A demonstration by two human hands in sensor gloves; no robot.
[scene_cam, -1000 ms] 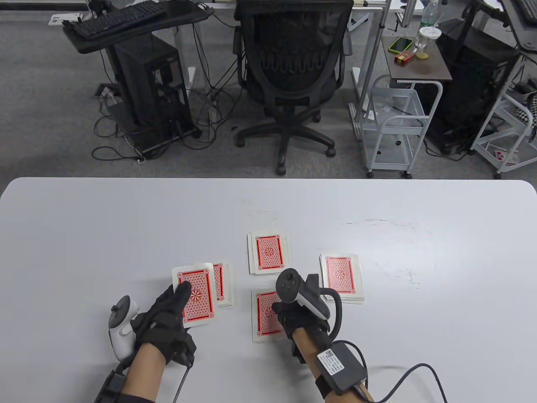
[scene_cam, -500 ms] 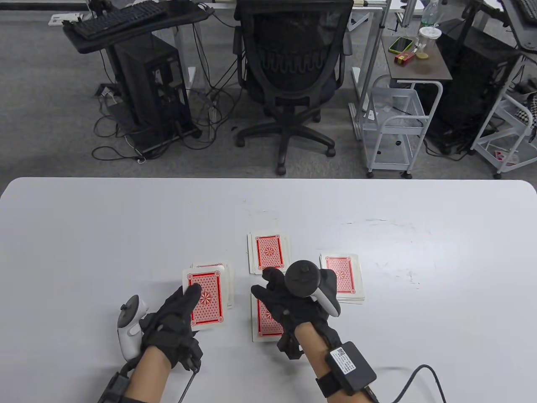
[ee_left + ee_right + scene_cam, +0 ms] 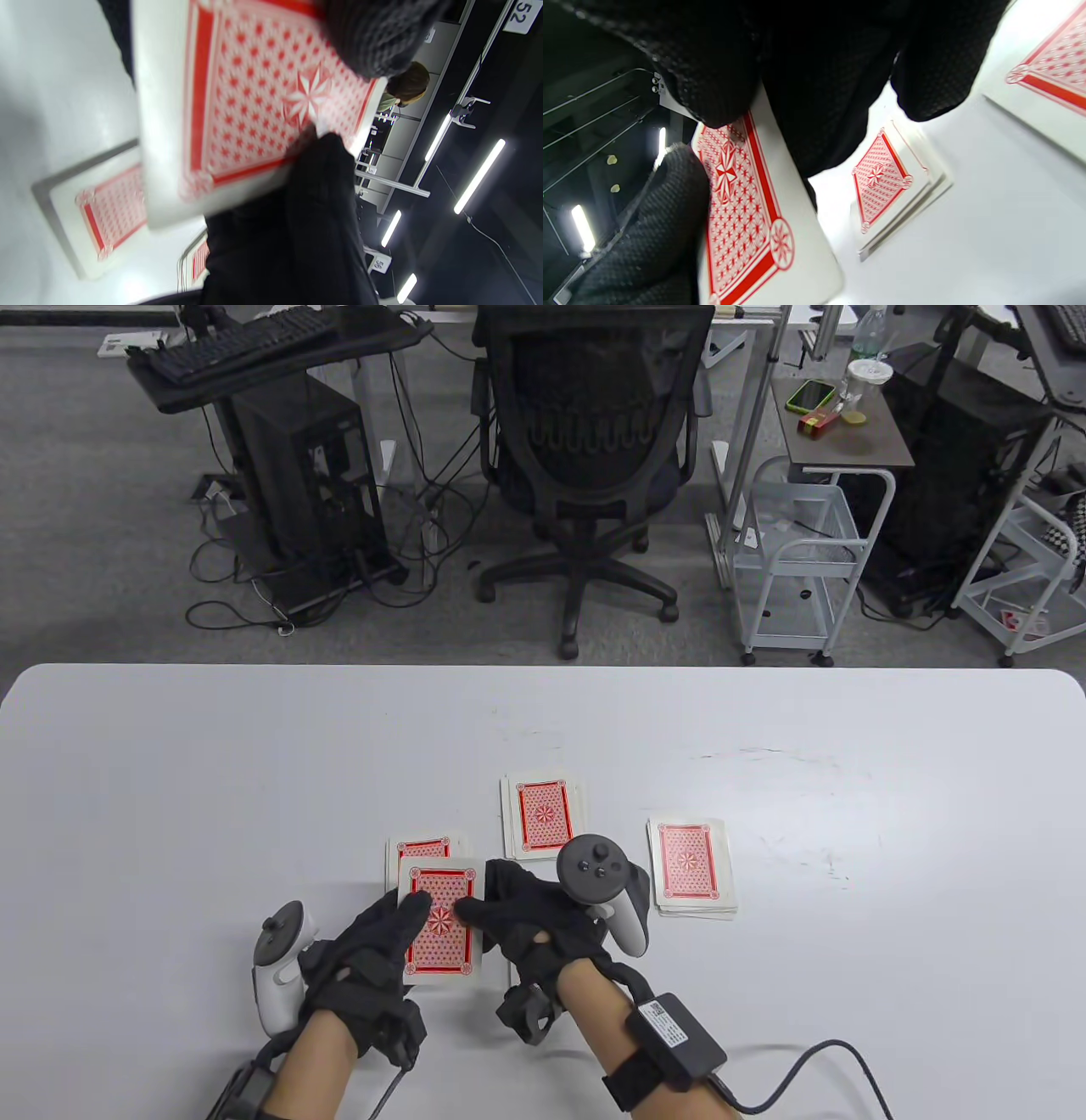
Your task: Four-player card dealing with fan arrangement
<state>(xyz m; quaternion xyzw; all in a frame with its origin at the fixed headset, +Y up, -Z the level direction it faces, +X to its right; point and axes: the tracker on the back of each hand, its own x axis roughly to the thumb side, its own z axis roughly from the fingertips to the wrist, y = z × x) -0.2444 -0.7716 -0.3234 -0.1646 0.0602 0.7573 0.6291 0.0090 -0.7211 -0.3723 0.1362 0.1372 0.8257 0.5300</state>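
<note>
My left hand (image 3: pixel 399 933) holds the red-backed deck (image 3: pixel 443 929) face down just above the table, thumb on its top. My right hand (image 3: pixel 488 903) reaches across and pinches the deck's top card (image 3: pixel 742 203) at its right edge, thumb on the back and fingers below. In the left wrist view the deck (image 3: pixel 254 97) fills the frame, with a right fingertip (image 3: pixel 326 161) touching it. Three dealt piles show: left pile (image 3: pixel 424 847), far pile (image 3: pixel 543 814), right pile (image 3: pixel 691 865). The near pile is hidden under my right hand.
The white table (image 3: pixel 170 780) stretches wide to the left, right and far side of the piles. A black office chair (image 3: pixel 590 432) and a white cart (image 3: pixel 802 551) stand beyond the far edge. My right wrist cable (image 3: pixel 814 1060) trails over the near right.
My left hand has carried the deck to the right. My right hand has left the near pile and swung left to the deck, where it now pinches the top card.
</note>
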